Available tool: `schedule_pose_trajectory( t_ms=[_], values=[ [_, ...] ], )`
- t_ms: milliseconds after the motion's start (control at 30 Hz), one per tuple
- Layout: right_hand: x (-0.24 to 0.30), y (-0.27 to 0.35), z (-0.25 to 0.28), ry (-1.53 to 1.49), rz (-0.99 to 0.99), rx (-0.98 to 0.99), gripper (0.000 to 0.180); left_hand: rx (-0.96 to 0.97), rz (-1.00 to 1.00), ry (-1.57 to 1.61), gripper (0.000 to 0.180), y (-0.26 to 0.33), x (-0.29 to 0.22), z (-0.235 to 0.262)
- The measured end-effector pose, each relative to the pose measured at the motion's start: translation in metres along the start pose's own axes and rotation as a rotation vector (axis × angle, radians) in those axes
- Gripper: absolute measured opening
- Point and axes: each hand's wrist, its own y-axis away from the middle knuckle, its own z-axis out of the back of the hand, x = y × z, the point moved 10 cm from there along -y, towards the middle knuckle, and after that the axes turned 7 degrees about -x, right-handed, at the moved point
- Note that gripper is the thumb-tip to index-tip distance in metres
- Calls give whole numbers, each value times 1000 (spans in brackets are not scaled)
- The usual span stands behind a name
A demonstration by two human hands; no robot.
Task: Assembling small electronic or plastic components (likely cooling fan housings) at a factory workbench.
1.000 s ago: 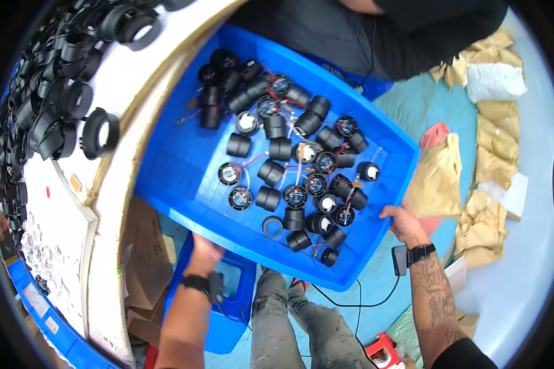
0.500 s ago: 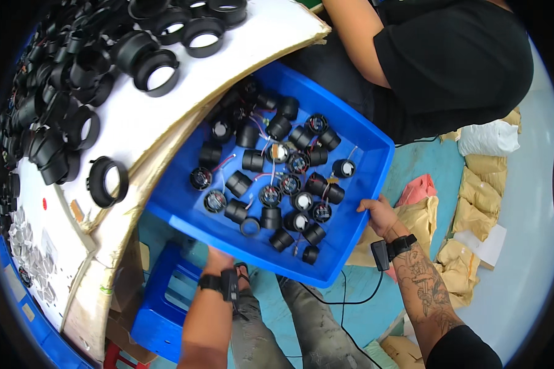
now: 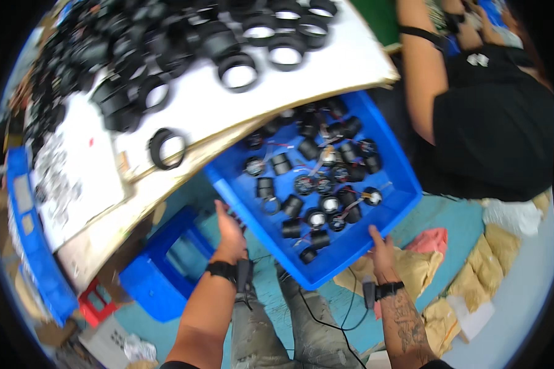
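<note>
A blue plastic bin [image 3: 269, 237] sits partly under the table's edge, holding many short black cylindrical parts [image 3: 292, 205], some with thin wires. My left hand [image 3: 229, 235] is open beside the bin's left near side, its fingers stretched upward and nothing in them. At the near right side, my right hand [image 3: 383, 252] also has its fingers extended, close to the bin wall; whether a fingertip touches it I cannot tell. Both wrists carry a black strap with a small device.
The white table [image 3: 209, 117] bears many black rings [image 3: 237, 72] and small clear pieces [image 3: 58, 169]. A blue stool [image 3: 157, 270] stands on the left, near a red stool [image 3: 98, 302]. A co-worker in a black shirt [image 3: 492, 123] sits at right. Brown packages [image 3: 474, 280] and a cable [image 3: 332, 324] lie around.
The bin has shifted farther under the table edge, with the view turning left. Both hands have loosened from the bin, and their fingers are now straightened.
</note>
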Motion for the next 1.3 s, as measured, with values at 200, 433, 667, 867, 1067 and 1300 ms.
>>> schedule_pose_trajectory(
  t_ms=[200,433,667,867,1067,1300],
  values=[
    [-54,99,82,383,171,227,41,383,185,-231,39,222,69,158],
    [-111,201,151,727,47,629,23,-257,631,-499,18,349,136,451],
    [-128,337,-123,1059,419,1310,22,-808,-472,-710,55,148,-20,655],
    [-207,506,-214,1164,436,1391,20,-675,-438,-508,94,13,-107,611],
    [-202,523,-252,1410,514,1166,19,-323,-527,-943,92,32,-92,527],
    [-6,548,-357,1127,1106,895,13,-190,-470,-842,111,21,-101,470]
  ],
)
